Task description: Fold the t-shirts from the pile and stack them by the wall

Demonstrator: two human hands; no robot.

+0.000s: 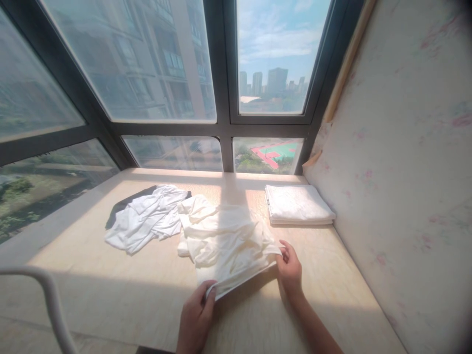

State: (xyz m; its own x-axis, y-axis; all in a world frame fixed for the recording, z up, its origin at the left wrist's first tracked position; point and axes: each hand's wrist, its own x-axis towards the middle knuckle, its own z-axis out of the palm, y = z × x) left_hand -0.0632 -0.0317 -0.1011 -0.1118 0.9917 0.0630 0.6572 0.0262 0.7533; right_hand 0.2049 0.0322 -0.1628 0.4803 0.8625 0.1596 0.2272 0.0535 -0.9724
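A cream-coloured garment (236, 241), probably a shirt, lies rumpled on the wooden surface (140, 295). My left hand (197, 312) pinches the near left corner of its edge between thumb and fingers. At the near right corner my right hand (289, 268) is closed on the same edge. Between the two hands that edge is stretched taut and raised a little, with a shadow under it. The garment's far part lies in loose folds. To its left is a crumpled white garment (147, 221) with a dark part (129, 199) along its far side.
A folded stack of white cloth (298, 204) sits at the back right, near the flower-patterned wall (405, 196). Dark-framed windows (221, 128) border the back and left. A curved pale bar (47, 295) rises at the lower left.
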